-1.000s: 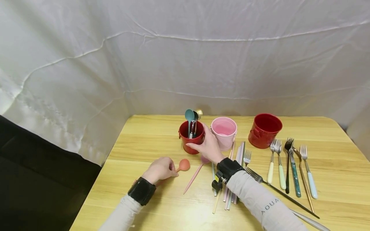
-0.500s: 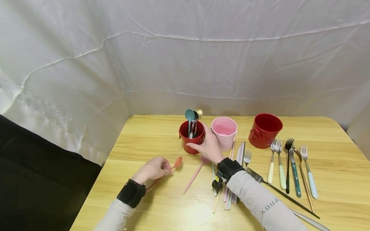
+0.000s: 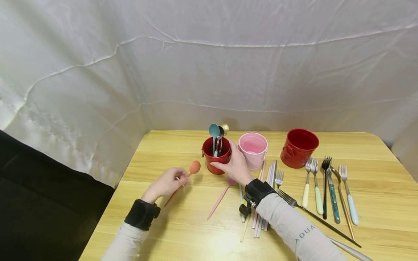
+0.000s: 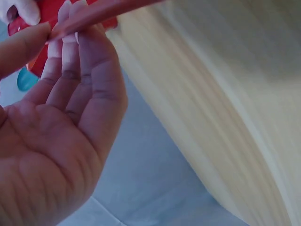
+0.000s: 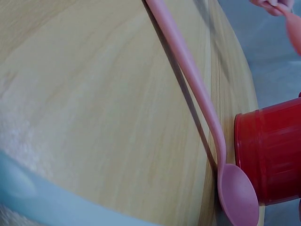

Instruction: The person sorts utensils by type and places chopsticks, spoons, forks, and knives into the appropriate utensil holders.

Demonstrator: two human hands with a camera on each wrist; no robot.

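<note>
Long-handled orange spoon (image 3: 194, 169) raised and turned by the left hand (image 3: 168, 184)

One second ago: spoon's bowl (image 3: 195, 167) lies low, in front of the small round red metal bucket (image 3: 209, 159). Half a second ago: bowl slightly up and left, seen narrow, nearly edge-on. Now: bowl is higher, clear of the pale wood-grain table (image 3: 202, 224), beside the bucket's left side, its rounded outline in full view again. Handle (image 3: 172, 198) now slants down to the left, clear of the wrist that partly hid it; whether its end touches the table cannot be told. Left hand shifts up and left with the spoon; black wristband (image 3: 140, 214) and light grey sleeve (image 3: 121, 241) swing left too.
</note>
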